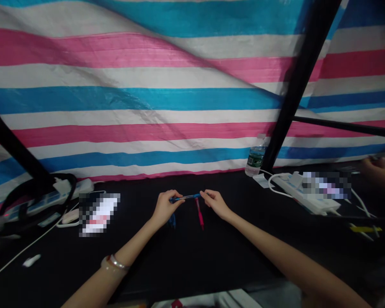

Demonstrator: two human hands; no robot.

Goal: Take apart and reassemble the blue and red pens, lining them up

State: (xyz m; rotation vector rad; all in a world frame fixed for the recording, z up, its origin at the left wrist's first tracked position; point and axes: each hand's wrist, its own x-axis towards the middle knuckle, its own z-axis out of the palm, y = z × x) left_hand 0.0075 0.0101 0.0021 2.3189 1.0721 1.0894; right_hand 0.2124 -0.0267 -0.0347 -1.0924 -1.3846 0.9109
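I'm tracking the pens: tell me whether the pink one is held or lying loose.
Loose: the pink pen lies on the black table; left hand and right hand hold a blue pen.

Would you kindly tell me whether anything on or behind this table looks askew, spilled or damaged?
I see no spill or damage. The sheet behind the table does look askew: it sags in a long diagonal fold, bending its upper stripes. The blue pen, held between the left hand and right hand, looks normal.
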